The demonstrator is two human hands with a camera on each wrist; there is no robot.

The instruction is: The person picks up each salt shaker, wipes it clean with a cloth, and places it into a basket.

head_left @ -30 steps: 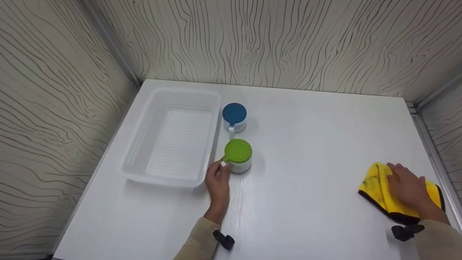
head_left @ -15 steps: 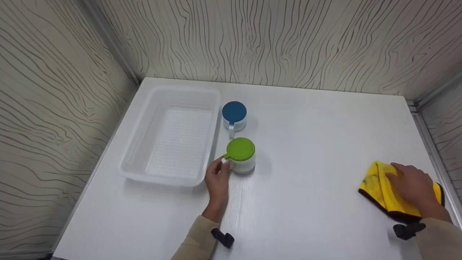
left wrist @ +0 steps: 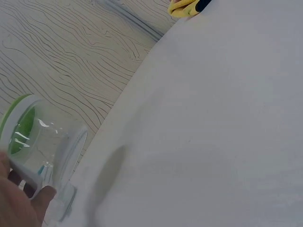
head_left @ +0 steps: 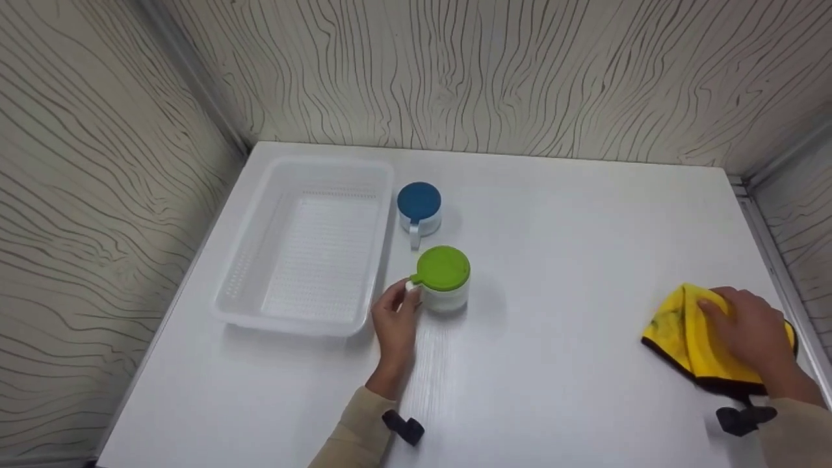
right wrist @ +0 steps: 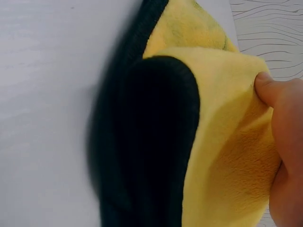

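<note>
Near the middle of the tabletop (head_left: 552,377), the left hand (head_left: 395,325) pinches the left-pointing handle (head_left: 412,285) of an upright clear cup (head_left: 446,279) with a green lid (head_left: 443,265), a blue-lidded cup (head_left: 419,205) behind and an oblong perforated basket (head_left: 320,260) leftward, while the right hand (head_left: 754,328), far right, grips a plush black-edged yellow cloth (head_left: 697,344)

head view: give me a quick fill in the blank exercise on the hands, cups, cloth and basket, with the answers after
1. The left hand holds the green-lidded cup by its ____.
2. The black-edged cloth in the right hand is mostly ____.
3. The other cup's lid is ____.
4. In the head view, the basket stands to the ____ of both cups.

Missing words: handle; yellow; blue; left.
</note>
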